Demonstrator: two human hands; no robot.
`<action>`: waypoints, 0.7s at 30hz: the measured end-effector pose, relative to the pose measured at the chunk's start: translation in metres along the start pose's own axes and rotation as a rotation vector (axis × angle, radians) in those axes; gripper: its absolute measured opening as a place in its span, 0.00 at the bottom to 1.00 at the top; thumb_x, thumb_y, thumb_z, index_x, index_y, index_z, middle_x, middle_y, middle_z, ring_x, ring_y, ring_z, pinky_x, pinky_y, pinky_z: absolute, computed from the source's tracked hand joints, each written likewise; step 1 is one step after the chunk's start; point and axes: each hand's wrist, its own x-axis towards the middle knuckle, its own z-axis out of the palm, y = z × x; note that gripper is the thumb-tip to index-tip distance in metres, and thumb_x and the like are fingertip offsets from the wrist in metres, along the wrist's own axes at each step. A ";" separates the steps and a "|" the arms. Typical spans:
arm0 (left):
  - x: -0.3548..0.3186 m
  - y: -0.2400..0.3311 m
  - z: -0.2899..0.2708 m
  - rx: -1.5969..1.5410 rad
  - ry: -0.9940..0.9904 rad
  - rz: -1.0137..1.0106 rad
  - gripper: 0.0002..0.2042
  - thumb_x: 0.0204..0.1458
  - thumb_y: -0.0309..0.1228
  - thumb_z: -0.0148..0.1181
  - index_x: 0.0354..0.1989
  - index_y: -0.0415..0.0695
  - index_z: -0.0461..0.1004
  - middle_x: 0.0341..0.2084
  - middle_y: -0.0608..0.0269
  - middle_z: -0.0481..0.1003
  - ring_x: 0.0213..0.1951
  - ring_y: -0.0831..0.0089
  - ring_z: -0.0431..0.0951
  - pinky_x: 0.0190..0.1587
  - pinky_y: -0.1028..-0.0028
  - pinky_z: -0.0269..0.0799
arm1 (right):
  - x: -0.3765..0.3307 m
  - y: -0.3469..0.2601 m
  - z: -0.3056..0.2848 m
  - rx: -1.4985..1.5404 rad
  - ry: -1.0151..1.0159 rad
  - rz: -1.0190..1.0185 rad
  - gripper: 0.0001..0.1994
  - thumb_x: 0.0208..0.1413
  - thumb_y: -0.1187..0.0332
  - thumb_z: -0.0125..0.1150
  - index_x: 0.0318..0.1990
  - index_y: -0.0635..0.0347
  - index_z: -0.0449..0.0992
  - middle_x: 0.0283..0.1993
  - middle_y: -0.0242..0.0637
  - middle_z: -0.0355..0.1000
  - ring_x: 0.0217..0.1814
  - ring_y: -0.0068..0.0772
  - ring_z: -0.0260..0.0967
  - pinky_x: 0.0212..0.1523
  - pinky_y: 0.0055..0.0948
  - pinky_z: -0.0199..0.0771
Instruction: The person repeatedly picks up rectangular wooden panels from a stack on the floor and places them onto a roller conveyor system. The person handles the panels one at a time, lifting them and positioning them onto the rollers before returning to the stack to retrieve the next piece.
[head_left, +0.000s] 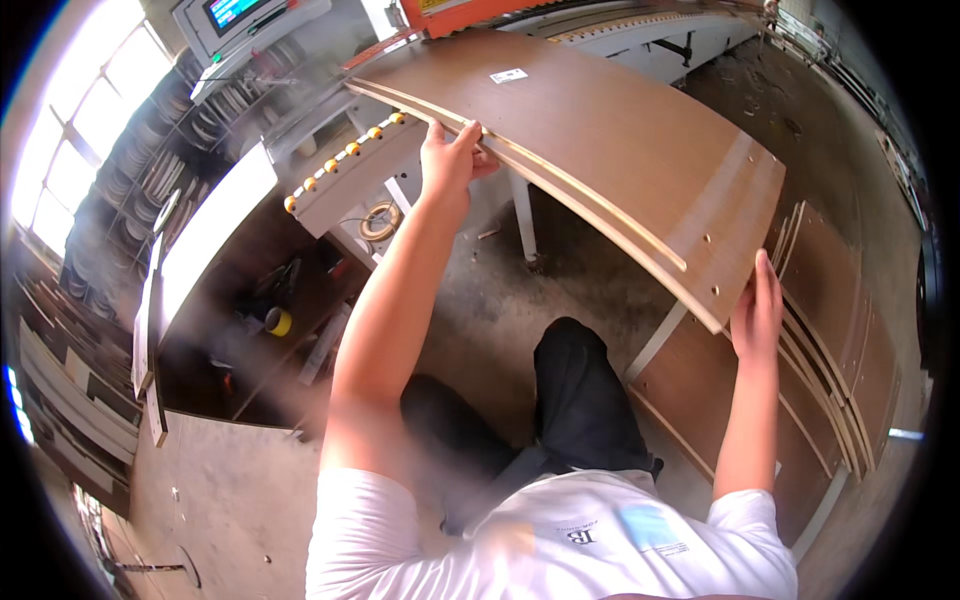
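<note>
A large brown wood panel (620, 130) slants across the upper middle, with a white label, a long groove near its front edge and small round holes near the right end. My left hand (452, 160) is closed on the panel's front edge, left of its middle, with some fingers hidden. At the right end, near the front corner, my right hand (757, 310) presses its upright fingers against the panel's end edge. Its thumb is mostly hidden.
Yellow rollers (353, 148) line a machine arm at left, below a control screen (232, 12). More brown panels (830, 290) stack at right on a metal frame. A white-topped workbench (222, 232) with tools beneath stands left. An orange machine (490, 14) is behind.
</note>
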 end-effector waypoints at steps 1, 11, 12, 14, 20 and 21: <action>0.004 0.000 0.009 -0.014 0.006 -0.024 0.20 0.65 0.30 0.58 0.63 0.41 0.63 0.28 0.69 0.72 0.27 0.78 0.78 0.36 0.65 0.85 | 0.008 0.006 -0.009 0.025 0.001 -0.019 0.19 0.73 0.54 0.54 0.57 0.62 0.74 0.48 0.30 0.78 0.48 0.20 0.74 0.49 0.27 0.73; -0.133 -0.136 0.055 -0.166 -0.349 -0.359 0.26 0.66 0.40 0.57 0.68 0.40 0.64 0.35 0.61 0.80 0.36 0.70 0.80 0.42 0.65 0.79 | -0.140 0.129 -0.123 -0.167 0.124 0.582 0.20 0.69 0.50 0.57 0.52 0.58 0.78 0.46 0.37 0.82 0.41 0.24 0.79 0.41 0.27 0.80; -0.160 -0.157 0.050 -0.168 -0.424 -0.424 0.24 0.66 0.40 0.57 0.65 0.40 0.67 0.35 0.61 0.79 0.35 0.70 0.80 0.41 0.65 0.79 | -0.166 0.145 -0.144 -0.162 0.190 0.685 0.21 0.68 0.48 0.59 0.52 0.59 0.78 0.46 0.36 0.82 0.40 0.24 0.78 0.41 0.27 0.80; -0.223 -0.193 0.052 -0.171 -0.385 -0.613 0.21 0.66 0.41 0.57 0.60 0.40 0.71 0.33 0.62 0.78 0.33 0.71 0.79 0.40 0.69 0.79 | -0.219 0.164 -0.186 -0.197 0.373 0.875 0.29 0.63 0.41 0.63 0.55 0.59 0.77 0.51 0.39 0.81 0.44 0.27 0.79 0.42 0.29 0.80; -0.318 -0.234 0.052 -0.270 -0.362 -0.782 0.12 0.67 0.29 0.55 0.57 0.41 0.73 0.32 0.62 0.78 0.31 0.74 0.79 0.39 0.72 0.79 | -0.305 0.200 -0.305 -0.037 0.889 0.909 0.37 0.58 0.35 0.65 0.61 0.59 0.72 0.57 0.35 0.78 0.53 0.28 0.77 0.43 0.30 0.78; -0.320 -0.231 0.050 -0.298 -0.368 -0.786 0.12 0.68 0.29 0.55 0.57 0.41 0.73 0.32 0.62 0.78 0.31 0.73 0.79 0.39 0.72 0.79 | -0.298 0.199 -0.313 -0.017 0.953 0.873 0.36 0.58 0.36 0.65 0.60 0.58 0.72 0.56 0.35 0.78 0.52 0.28 0.78 0.42 0.30 0.78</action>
